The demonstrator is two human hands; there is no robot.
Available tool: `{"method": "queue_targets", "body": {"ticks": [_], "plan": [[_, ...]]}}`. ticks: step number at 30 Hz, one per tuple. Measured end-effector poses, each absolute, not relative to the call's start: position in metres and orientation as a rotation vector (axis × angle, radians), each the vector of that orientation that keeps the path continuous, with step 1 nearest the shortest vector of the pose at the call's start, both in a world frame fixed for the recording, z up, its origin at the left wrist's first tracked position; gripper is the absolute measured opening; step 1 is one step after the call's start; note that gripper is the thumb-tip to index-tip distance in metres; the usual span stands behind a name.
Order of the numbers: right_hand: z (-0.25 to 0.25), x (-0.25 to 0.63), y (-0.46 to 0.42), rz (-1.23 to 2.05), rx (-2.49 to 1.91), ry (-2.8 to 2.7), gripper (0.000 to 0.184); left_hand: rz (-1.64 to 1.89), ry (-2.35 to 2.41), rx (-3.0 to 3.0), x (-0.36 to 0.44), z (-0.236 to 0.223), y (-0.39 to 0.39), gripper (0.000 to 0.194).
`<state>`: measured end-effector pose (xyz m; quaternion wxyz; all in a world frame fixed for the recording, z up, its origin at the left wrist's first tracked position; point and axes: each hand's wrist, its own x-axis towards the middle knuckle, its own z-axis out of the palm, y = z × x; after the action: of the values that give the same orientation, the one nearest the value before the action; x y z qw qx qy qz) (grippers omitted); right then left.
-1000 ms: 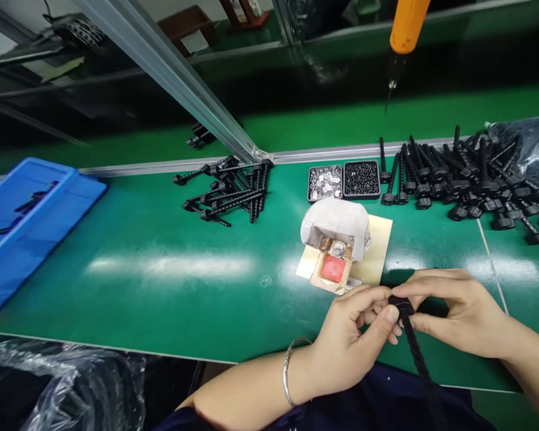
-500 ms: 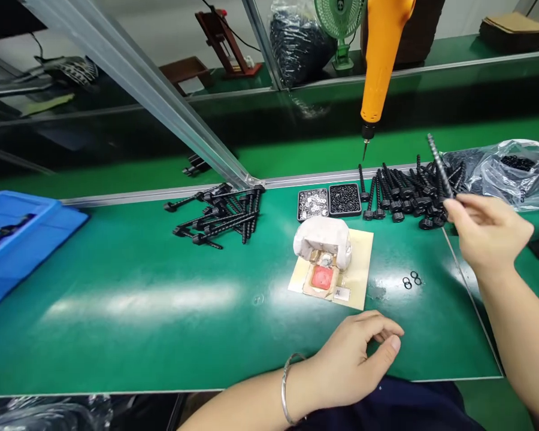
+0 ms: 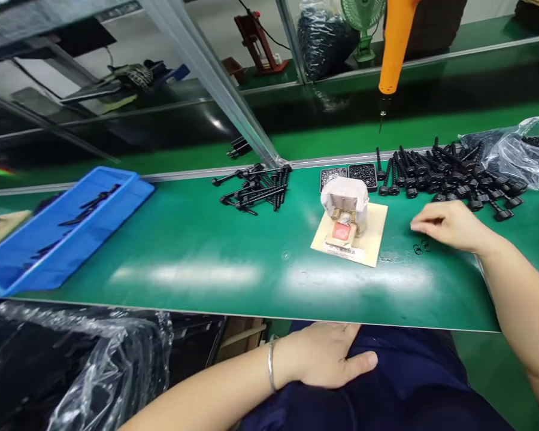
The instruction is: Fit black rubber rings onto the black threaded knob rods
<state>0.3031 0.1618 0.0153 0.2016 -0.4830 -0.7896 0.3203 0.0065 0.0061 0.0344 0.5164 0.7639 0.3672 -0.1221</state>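
My right hand (image 3: pixel 451 226) is low over the right side of the green table, its thumb and fingers pinched together. Whatever the fingertips hold, if anything, is hidden or too small to make out. Just below it lie a few small black rings (image 3: pixel 417 249). Behind this hand is a heap of black ribbed rods with knobbed heads (image 3: pixel 458 173). Below the table edge, my left hand (image 3: pixel 332 354) rests flat on my dark blue clothing with its fingers stretched out; the fingertips are partly out of sight. A silver bangle (image 3: pixel 270 365) is on that wrist.
A white-hooded fixture (image 3: pixel 345 194) with a red pad stands on a yellowish board (image 3: pixel 377 230). Behind it sit two small-parts trays (image 3: pixel 362 175). An orange electric screwdriver (image 3: pixel 391 54) hangs above. More black rods (image 3: pixel 260 190) lie left, beyond them a blue bin (image 3: pixel 117 206).
My right hand has come down from the rod heap towards the rings; the ribbed rod it held upright no longer shows in it. My left hand has dropped from the table edge to my lap.
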Motion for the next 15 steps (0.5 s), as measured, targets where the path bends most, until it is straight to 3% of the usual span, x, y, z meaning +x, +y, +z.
{"method": "queue_targets", "body": {"ticks": [2, 6, 10, 12, 15], "plan": [[0.013, 0.305, 0.161, 1.151, -1.266, -2.344, 0.038, -0.372, 1.11, 1.946, 0.005, 0.034, -0.003, 0.078], [0.01, 0.31, 0.166, 1.284, -1.215, -2.436, 0.038, -0.447, 1.189, 2.081, -0.011, 0.06, -0.009, 0.054], [0.007, 0.31, 0.165, 1.317, -1.192, -2.486, 0.034, -0.028, 0.594, 1.974, -0.007, 0.082, -0.002, 0.041], [0.004, 0.31, 0.164, 1.32, -1.196, -2.493, 0.036, -0.009, 0.373, 1.887, 0.0, 0.072, 0.001, 0.043], [0.001, 0.313, 0.165, 1.322, -1.227, -2.485, 0.043, -0.187, 0.827, 1.94, -0.007, 0.039, -0.001, 0.045]]}}
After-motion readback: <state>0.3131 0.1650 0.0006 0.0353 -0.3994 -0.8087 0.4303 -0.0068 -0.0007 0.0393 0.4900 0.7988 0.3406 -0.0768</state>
